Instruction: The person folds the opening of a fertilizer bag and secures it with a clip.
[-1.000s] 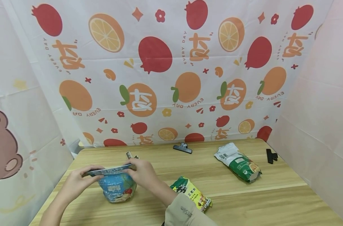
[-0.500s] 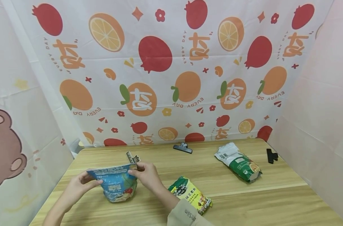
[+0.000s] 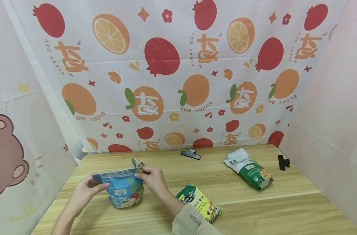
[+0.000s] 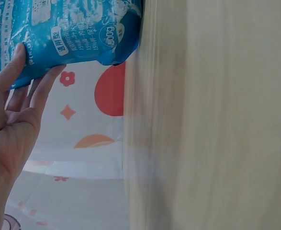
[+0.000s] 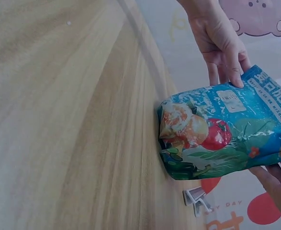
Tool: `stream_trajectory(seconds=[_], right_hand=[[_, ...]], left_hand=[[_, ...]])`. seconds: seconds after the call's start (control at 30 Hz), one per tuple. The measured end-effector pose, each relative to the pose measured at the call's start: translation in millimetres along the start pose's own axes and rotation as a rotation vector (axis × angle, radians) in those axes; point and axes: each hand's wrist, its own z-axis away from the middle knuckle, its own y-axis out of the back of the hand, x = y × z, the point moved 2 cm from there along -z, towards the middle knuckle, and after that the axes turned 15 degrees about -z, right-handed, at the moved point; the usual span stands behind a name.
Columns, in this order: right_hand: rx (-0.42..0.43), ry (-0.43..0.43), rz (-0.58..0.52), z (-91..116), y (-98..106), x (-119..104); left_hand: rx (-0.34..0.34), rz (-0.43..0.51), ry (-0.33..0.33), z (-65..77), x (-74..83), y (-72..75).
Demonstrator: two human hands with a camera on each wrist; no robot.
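A blue bag [image 3: 122, 192] with vegetable pictures stands upright on the table's left part. My left hand [image 3: 85, 192] pinches its upper left side, thumb on the front and fingers behind, as the left wrist view of the bag [image 4: 78, 36] also shows. At the upper right corner, my right hand [image 3: 154, 181] pinches the bag between thumb and fingers. The bag's top edge is stretched flat between both hands. Just behind the right hand lies a patterned clip [image 3: 137, 163], partly hidden; this clip [image 5: 196, 199] shows in the right wrist view too.
A yellow and green packet [image 3: 200, 204] lies by my right forearm, partly covered by the sleeve. Farther right is a green and white bag [image 3: 250, 171] on its side. Black clips lie at the back [image 3: 190, 153] and right edge [image 3: 283, 162]. A fruit-print curtain [image 3: 172, 81] hangs behind.
The bag's top, earlier tipped over and seen nearly edge-on, has swung up so its printed front shows. Both hands still hold it, and it has shifted slightly right.
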Motion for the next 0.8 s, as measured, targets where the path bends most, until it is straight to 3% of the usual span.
stream_trajectory(seconds=[0.2,0.33,0.47,0.6,0.73,0.8], right_hand=[[0.009,-0.004,-0.012,-7,2,1],[-0.043,-0.039,-0.009,-8,5,0],[-0.169,-0.084,0.041,-9,10,-6],[-0.352,-0.123,0.162,-14,15,-15],[-0.524,-0.134,0.355,-22,23,-23],[-0.562,-0.120,0.459,-26,27,-25]], left_hand=[[0.017,-0.020,-0.001,-2.8,1.2,-1.3],[0.002,-0.021,-0.010,-2.8,1.2,-0.2],[-0.002,-0.002,-0.044,-2.7,0.2,3.1],[0.071,0.085,-0.126,-6.6,-10.6,4.2],[0.144,0.173,-0.186,-20.4,-40.5,-2.0],[0.165,0.188,-0.211,-28.5,-57.6,-6.0]])
